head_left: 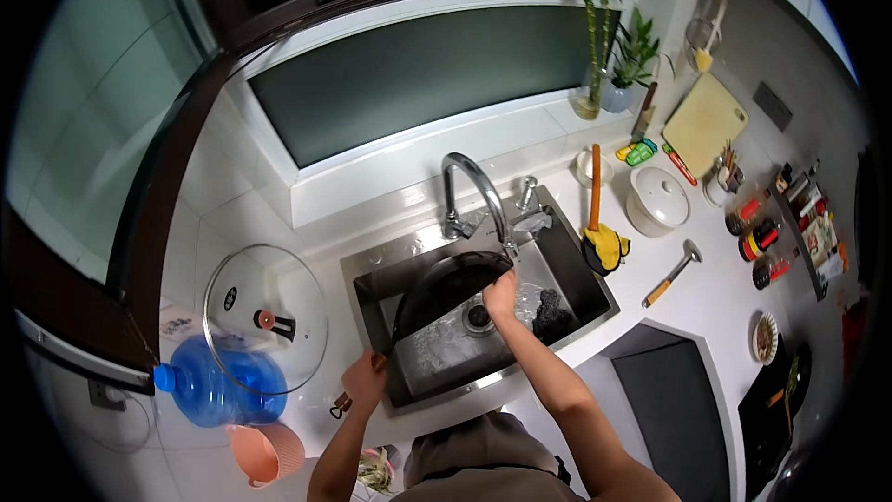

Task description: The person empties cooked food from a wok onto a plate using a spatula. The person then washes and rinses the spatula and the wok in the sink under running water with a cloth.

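Observation:
A black wok (444, 290) is tilted on its side in the steel sink (595, 302), under the curved faucet (481, 181). My left hand (365, 378) is closed round its handle (342, 404), whose end with a hanging loop sticks out below the fist. At the wok's right edge, my right hand (500, 294) grips the rim just below the spout; its fingertips are partly hidden. A dark scouring pad (552, 314) lies in the sink to the right of this hand, near the drain (478, 318). Water wets the sink floor.
Left of the sink are a glass lid (265, 302), a blue water jug (223, 381) and a pink basket (267, 454). To the right stand a yellow-headed brush (604, 246), a white lidded pot (658, 202) and a ladle (673, 274). Plants (595, 28) stand on the windowsill.

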`<control>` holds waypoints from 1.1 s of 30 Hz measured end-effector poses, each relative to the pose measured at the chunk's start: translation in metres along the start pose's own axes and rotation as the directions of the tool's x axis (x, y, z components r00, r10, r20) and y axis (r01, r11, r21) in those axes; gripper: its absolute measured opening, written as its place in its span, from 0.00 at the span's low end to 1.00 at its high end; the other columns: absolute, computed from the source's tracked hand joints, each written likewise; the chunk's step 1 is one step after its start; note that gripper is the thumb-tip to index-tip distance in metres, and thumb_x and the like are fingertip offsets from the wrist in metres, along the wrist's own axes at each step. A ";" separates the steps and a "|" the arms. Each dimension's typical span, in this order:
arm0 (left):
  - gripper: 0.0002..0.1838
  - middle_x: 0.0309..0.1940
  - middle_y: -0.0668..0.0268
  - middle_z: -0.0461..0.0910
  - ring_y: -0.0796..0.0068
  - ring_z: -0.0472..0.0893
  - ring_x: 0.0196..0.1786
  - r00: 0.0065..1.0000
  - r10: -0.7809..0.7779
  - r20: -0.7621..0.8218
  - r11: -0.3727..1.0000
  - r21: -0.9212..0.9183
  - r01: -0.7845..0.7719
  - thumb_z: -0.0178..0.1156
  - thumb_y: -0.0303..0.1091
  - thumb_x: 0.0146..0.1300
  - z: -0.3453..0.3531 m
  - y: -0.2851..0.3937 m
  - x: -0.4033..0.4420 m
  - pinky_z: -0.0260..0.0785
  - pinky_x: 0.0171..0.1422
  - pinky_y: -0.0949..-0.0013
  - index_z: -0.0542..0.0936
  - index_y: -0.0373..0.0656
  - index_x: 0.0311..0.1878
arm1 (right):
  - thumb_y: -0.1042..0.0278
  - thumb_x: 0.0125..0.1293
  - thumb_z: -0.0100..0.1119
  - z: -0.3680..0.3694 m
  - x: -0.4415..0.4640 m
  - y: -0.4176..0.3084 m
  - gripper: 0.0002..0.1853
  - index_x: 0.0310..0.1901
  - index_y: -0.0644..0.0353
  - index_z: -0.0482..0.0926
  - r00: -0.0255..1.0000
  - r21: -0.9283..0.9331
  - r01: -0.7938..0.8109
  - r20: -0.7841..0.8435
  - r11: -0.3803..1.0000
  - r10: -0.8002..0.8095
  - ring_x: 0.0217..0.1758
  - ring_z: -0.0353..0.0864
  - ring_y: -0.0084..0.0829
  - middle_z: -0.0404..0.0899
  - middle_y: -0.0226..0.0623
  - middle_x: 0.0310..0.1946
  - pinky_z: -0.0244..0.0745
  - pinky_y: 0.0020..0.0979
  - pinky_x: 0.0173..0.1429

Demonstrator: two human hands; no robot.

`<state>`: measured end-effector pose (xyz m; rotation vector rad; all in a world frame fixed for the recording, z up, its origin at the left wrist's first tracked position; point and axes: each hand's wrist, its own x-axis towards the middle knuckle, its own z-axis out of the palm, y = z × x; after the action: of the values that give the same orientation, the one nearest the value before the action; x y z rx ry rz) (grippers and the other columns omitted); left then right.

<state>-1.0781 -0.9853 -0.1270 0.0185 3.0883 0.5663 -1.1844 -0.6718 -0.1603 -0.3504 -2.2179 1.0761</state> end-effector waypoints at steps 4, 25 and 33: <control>0.12 0.25 0.60 0.79 0.54 0.80 0.30 0.994 -0.107 -0.025 0.994 -0.016 0.106 0.63 0.29 0.49 -0.007 0.001 -0.005 0.69 0.33 0.54 0.73 0.47 0.37 | 0.66 0.58 0.52 0.005 0.012 -0.011 0.13 0.39 0.64 0.80 0.661 -0.420 -0.059 0.663 0.906 0.351 0.46 0.77 0.56 0.79 0.56 0.43 0.72 0.46 0.53; 0.15 0.31 0.57 0.79 0.54 0.79 0.37 0.990 -0.109 0.090 0.993 -0.027 0.111 0.68 0.37 0.47 0.052 0.009 -0.014 0.70 0.41 0.54 0.79 0.44 0.39 | 0.72 0.59 0.49 0.068 0.085 -0.010 0.37 0.69 0.69 0.49 0.865 -0.024 -0.270 0.433 0.962 0.254 0.75 0.48 0.45 0.49 0.53 0.71 0.43 0.33 0.76; 0.18 0.32 0.55 0.80 0.54 0.81 0.37 0.960 -0.074 0.270 0.994 0.095 0.050 0.65 0.44 0.50 0.075 0.006 -0.007 0.73 0.43 0.56 0.79 0.42 0.39 | 0.69 0.58 0.56 -0.072 -0.019 0.051 0.21 0.55 0.55 0.76 0.707 -0.084 0.083 0.707 0.993 0.001 0.61 0.71 0.46 0.71 0.48 0.59 0.67 0.36 0.63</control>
<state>-1.0712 -0.9530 -0.1953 0.0000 2.8302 0.3884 -1.1253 -0.6054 -0.1754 0.1109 -2.9570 1.1976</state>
